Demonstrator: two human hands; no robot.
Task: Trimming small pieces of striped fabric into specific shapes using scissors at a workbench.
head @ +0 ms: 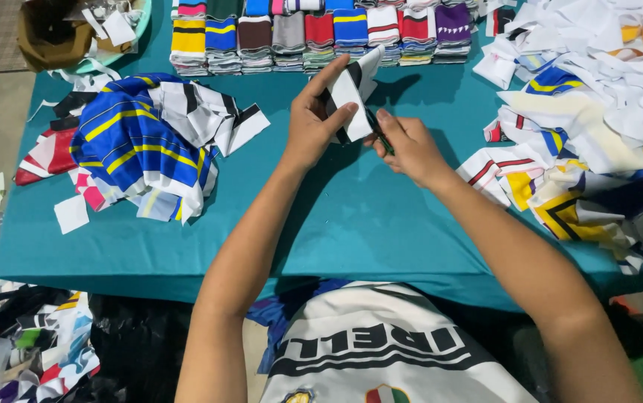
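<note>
Pinching a small black-and-white fabric piece [351,95] between thumb and fingers, the left hand [312,123] is closed on it, held above the teal table [351,216] near centre. The right hand [409,145] is curled shut round a thin dark-green tool [379,134], prob. snips, tip just beside the piece's lower edge. Stacked folded strips [314,33] are lined up behind, at the far edge. A blue/yellow striped heap [138,142] is seen to the left; a white scrap pile [598,97] w/ mixed colours to the right.
</note>
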